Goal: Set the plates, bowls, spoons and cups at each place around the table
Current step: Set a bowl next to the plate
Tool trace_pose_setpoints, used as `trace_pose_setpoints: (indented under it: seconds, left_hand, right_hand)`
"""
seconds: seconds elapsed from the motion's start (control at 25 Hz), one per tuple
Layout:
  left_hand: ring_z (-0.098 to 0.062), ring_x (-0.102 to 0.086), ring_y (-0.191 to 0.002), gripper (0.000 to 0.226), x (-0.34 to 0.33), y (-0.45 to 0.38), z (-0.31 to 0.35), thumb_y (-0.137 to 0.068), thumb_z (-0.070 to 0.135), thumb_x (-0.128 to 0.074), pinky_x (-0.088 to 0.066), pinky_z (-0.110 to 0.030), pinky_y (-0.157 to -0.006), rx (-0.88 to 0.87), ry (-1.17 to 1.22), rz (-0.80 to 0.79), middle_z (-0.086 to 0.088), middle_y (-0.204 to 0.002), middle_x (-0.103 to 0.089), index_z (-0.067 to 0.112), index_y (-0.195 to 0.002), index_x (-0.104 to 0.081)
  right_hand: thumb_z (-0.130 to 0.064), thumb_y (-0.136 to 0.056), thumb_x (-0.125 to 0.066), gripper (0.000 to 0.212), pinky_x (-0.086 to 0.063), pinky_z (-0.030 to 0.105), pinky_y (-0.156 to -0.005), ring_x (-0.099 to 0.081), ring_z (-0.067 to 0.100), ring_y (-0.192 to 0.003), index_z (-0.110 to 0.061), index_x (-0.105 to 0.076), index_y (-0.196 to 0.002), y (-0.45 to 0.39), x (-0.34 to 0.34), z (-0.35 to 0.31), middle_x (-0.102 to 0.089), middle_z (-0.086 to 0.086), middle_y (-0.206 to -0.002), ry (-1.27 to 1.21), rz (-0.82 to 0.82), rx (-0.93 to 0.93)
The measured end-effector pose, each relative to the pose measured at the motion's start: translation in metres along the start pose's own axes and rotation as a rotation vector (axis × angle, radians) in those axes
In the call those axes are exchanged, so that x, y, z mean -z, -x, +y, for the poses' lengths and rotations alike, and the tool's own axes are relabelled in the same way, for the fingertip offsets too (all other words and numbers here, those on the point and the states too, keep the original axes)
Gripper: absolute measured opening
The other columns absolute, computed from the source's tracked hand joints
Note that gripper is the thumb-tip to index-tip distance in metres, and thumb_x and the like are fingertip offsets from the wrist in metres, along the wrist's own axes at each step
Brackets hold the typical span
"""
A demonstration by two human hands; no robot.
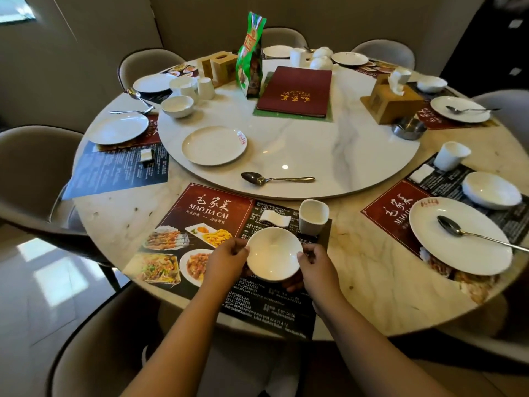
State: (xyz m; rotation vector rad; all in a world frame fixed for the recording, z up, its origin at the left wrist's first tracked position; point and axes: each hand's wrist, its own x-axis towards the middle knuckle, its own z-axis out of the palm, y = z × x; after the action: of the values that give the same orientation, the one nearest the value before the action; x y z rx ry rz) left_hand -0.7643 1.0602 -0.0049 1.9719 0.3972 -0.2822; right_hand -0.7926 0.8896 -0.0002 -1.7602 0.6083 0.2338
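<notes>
A white bowl (273,253) is held just above the near placemat (200,213), my left hand (226,260) on its left rim and my right hand (313,266) on its right. Behind the bowl stands a white cup (313,217) beside a small white dish (273,217). On the turntable (329,144) lie a white plate (214,145) and a spoon (276,178). The place at the right has a plate (463,247) with a spoon (469,232) on it, a bowl (491,190) and a cup (453,155).
A red menu book (296,91), a green bag (250,55), two wooden tissue boxes (390,103) and a metal ashtray (408,128) sit on the turntable. Far places hold plates, bowls, cups and spoons. Grey chairs (34,167) ring the table.
</notes>
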Motion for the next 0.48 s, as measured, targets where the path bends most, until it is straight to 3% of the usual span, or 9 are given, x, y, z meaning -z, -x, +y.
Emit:
trace_pose_setpoints:
  seconds: [0.12, 0.32, 0.48]
  left_hand:
    - [-0.013, -0.067, -0.080, 0.014, -0.0012, 0.0043, -0.0030, -0.096, 0.019, -0.056, -0.055, -0.018, -0.055, 0.035, 0.034, 0.014, 0.006, -0.092, -0.064, 0.019, -0.107, -0.063]
    - [-0.018, -0.067, -0.085, 0.016, -0.0069, 0.0064, -0.0080, -0.095, 0.026, -0.056, -0.059, -0.043, -0.079, 0.032, -0.030, 0.082, 0.006, -0.098, -0.066, 0.028, -0.108, -0.065]
    - [-0.013, -0.064, -0.087, 0.018, -0.0049, 0.0101, -0.0096, -0.095, 0.025, -0.056, -0.058, -0.041, -0.083, 0.044, 0.053, 0.061, 0.010, -0.095, -0.064, 0.028, -0.111, -0.065]
  right_hand:
    - [-0.024, -0.099, -0.048, 0.022, -0.061, 0.036, -0.061, -0.071, 0.022, -0.060, -0.024, -0.048, -0.122, 0.0015, -0.0016, 0.0032, -0.062, -0.003, -0.095, 0.031, -0.007, 0.000]
    - [-0.023, -0.099, -0.048, 0.026, -0.060, 0.031, -0.057, -0.070, 0.019, -0.061, -0.024, -0.049, -0.125, 0.0014, 0.0001, 0.0020, -0.059, -0.001, -0.108, 0.061, -0.025, 0.001]
    - [-0.027, -0.097, -0.051, 0.033, -0.055, 0.027, -0.060, -0.067, 0.016, -0.079, -0.025, -0.048, -0.130, 0.0039, -0.0006, -0.0003, -0.054, 0.003, -0.123, 0.181, 0.023, 0.026]
